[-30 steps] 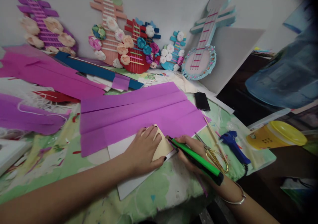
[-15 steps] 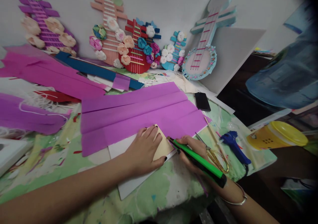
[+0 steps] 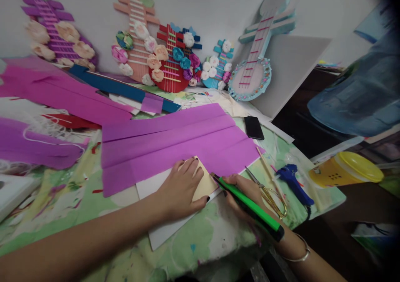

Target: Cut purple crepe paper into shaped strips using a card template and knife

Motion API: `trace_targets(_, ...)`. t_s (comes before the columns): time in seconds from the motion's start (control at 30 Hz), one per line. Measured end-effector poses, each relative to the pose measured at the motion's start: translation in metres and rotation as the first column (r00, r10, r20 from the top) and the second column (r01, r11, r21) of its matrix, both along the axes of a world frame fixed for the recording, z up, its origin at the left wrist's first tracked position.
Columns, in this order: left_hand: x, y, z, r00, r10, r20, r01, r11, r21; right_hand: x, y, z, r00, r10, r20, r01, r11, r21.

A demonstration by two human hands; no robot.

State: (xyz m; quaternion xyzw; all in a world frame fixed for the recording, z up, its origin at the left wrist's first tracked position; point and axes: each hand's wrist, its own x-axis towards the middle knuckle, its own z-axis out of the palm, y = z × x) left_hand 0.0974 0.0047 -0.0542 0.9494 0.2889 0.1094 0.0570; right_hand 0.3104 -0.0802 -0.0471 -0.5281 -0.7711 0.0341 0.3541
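Note:
My left hand lies flat with its fingers spread, pressing a cream-coloured piece of card. Under that card are a large purple paper sheet and a white board, which sticks out toward me. In my right hand is a green and black utility knife, my fingers closed round its body. Its tip is at the right edge of the cream card, and I cannot make out whether it touches the purple sheet. Gold-handled scissors lie just right of my right hand.
A blue glue gun, a thin wooden stick and a black phone-like slab lie to the right. A yellow lidded cup stands at the table's right edge. Flower-decorated instrument models, one of them red, lean along the back wall.
Both hands, the knife and the card keep nearly the same places. The view has shifted very slightly.

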Motion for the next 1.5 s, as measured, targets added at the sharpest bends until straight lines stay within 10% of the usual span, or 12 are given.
trace_targets(1.5,0.000,0.000,-0.002,1.000,0.009,0.003,-0.009,1.000,0.005,-0.002,-0.001,0.009,1.000,0.031,0.000,-0.031,0.999,0.018)
